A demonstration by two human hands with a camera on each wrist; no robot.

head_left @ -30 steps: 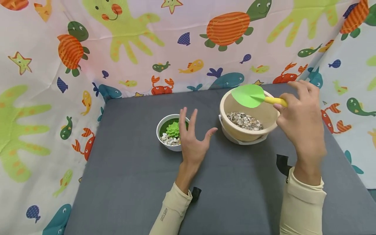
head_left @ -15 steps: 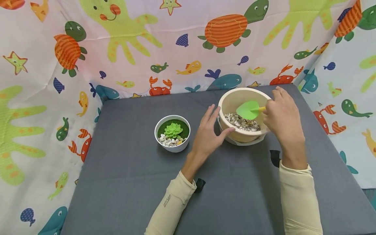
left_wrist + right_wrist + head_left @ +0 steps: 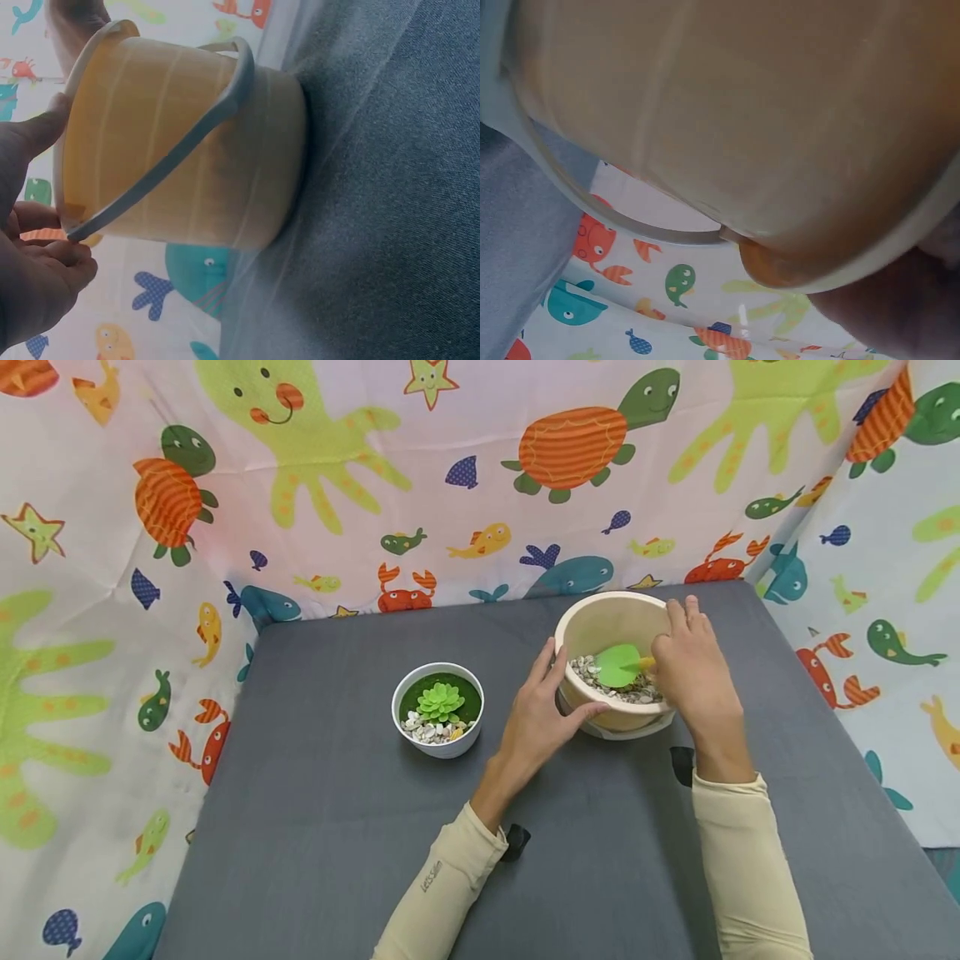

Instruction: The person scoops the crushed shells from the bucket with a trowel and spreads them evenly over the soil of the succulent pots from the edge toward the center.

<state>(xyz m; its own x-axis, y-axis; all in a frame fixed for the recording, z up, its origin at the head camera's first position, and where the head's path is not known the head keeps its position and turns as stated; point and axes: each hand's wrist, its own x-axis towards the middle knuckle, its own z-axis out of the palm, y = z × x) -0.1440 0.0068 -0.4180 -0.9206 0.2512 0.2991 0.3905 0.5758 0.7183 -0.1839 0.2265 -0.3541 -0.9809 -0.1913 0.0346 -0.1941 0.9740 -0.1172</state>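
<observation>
A cream plastic bucket [image 3: 622, 721] stands upright at right of centre in the head view, with small mixed pebbles [image 3: 585, 669] in its bottom. My left hand [image 3: 538, 717] holds the bucket at its left rim, fingers on the side and thumb at the front. In the left wrist view, the fingertips are right by the end of the bucket's grey handle [image 3: 176, 156]. My right hand [image 3: 699, 681] grips a toy trowel by its yellow handle, mostly covered by the fingers. The trowel's green blade [image 3: 618, 666] is down inside the bucket, against the pebbles.
Left of the bucket stands a white pot [image 3: 441, 750] holding a green succulent [image 3: 440, 702] and pale stones. A grey cloth [image 3: 330, 793] covers the table. Behind and at both sides hangs a curtain [image 3: 465, 410] printed with sea animals.
My right hand has lowered the trowel from above the bucket's rim down to the pebbles. My left hand has moved right, from beside the pot to the bucket's rim.
</observation>
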